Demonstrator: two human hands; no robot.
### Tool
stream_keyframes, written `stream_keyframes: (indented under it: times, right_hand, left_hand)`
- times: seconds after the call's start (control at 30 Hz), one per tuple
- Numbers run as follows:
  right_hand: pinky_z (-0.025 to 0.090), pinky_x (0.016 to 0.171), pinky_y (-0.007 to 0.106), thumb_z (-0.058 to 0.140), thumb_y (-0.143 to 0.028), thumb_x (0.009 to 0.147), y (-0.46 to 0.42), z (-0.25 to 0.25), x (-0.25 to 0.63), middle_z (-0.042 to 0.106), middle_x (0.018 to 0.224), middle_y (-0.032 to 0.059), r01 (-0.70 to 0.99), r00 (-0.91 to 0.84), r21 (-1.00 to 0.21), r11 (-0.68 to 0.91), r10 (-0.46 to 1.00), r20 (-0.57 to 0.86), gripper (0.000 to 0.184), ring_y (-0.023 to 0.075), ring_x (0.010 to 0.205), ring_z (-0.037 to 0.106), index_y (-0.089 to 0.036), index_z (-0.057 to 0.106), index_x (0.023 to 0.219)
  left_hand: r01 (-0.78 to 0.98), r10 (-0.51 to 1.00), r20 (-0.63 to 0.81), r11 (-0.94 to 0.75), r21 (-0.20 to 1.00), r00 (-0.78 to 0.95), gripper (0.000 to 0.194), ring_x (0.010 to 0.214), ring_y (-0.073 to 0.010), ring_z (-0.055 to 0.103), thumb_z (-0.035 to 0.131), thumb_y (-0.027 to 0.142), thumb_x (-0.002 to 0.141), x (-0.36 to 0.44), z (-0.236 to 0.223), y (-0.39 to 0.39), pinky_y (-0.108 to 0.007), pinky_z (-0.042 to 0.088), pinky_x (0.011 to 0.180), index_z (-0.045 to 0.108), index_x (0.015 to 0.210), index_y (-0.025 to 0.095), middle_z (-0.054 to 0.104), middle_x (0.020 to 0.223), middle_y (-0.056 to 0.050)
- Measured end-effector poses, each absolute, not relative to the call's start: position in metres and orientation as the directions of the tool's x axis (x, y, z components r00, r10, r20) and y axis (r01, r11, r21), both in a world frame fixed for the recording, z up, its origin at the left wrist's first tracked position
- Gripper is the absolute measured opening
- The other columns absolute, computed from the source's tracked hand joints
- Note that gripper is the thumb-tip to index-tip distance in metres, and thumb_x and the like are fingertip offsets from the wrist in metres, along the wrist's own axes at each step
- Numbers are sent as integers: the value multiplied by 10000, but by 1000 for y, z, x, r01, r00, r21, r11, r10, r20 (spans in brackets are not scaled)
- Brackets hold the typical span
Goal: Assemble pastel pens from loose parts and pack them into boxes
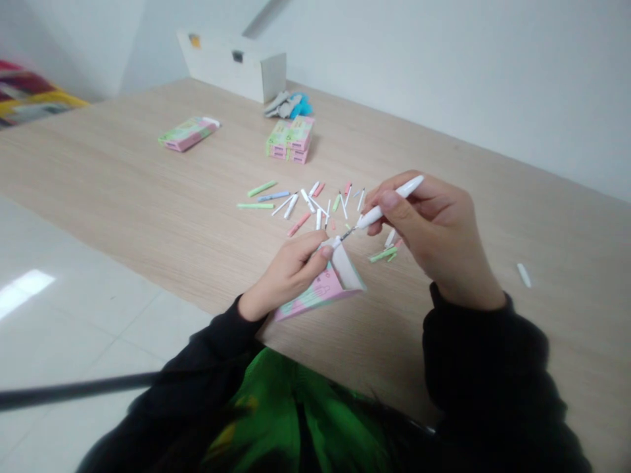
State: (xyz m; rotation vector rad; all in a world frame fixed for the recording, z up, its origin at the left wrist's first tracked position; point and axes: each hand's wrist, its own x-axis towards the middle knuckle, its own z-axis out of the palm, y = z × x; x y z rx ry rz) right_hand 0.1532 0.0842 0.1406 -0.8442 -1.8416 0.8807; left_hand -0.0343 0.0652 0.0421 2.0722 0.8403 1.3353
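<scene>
With the left hand (pixel 294 264) holding the box (pixel 323 289) and the right hand (pixel 436 230) pinching the pen (pixel 409 187), apparent tip fitting or removal calls for straight alignment.

the left hand (pixel 300 263) covers part of the open pink-and-green carton (pixel 315 294), its print blurred; right-hand (pixel 434 233) fingers hide some of the white pen (pixel 410 187); lettering on the stacked cartons (pixel 290 139) is too small; the left edge cuts the red-and-yellow items (pixel 29 97)
</scene>
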Motion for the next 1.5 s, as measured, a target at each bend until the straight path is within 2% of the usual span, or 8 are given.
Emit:
stream_keyframes:
  times: [0.17,0.3,0.47,0.77,1.03,1.17,1.33,1.5]
  right_hand:
    - [520,602,286,646,-411,972,82,144,154,705,875,33,174,-343,-835,521,827,445,207,127,654,607,-225,637,880]
    - [416,529,295,568,-280,1003,71,143,160,573,675,-19,180,-284,-833,522,839,465,77,130,556,484,-253,639,988]
    - [325,500,288,624,-264,954,59,139,153,444,624,-56,366,-462,-756,543,811,359,284,128,526,387,-257,645,1237]
    - [373,544,258,719,-243,848,53,129,140,509,613,-79,497,-526,-625,602,782,335,386,103,520,426,-233,661,1230]
    - [387,567,262,614,-175,866,51,130,139,580,619,-51,535,-528,-555,637,765,368,242,107,519,460,-201,717,1083]
    - [397,588,280,569,-151,868,59,122,138,637,683,-24,584,-484,-505,636,772,412,265,114,517,471,-172,712,1091]
    - [379,567,284,530,-146,892,69,109,141,651,689,-10,585,-422,-556,590,807,413,207,119,516,476,-180,709,992]
    - [342,520,270,548,-258,972,80,99,151,555,640,-37,506,-377,-647,571,821,429,145,116,518,435,-210,681,1007]
  left_hand:
    - [299,756,626,-652,697,191,381,657,-159,473,347,408,1071,-31,38,65,-348,477,740,443,755,218,462,694,12]
    - [387,696,715,-678,625,66,373,659,-174,495,348,418,1071,-31,38,63,-348,487,725,471,776,227,500,699,-2]
    - [438,576,813,-755,488,88,339,703,-181,541,349,404,1074,-32,36,63,-350,497,766,539,859,223,540,755,-19]
    - [466,594,803,-723,511,41,331,720,-190,528,328,434,1063,-37,28,59,-339,440,670,529,906,223,536,787,-32]
    - [363,626,780,-729,580,12,340,724,-187,547,356,450,1057,-37,19,58,-349,450,695,569,939,212,565,800,-30]
    - [390,644,763,-717,579,52,393,936,-240,624,523,540,973,-38,14,62,-409,504,842,556,1169,201,645,1036,-94]
    - [389,670,718,-722,572,188,961,1308,-393,538,760,668,724,-34,7,64,-576,437,1087,397,1448,152,556,1382,-233]
    - [425,744,646,-646,634,168,773,1272,-353,602,794,458,789,-32,7,61,-533,486,1067,464,1422,162,627,1346,-205]
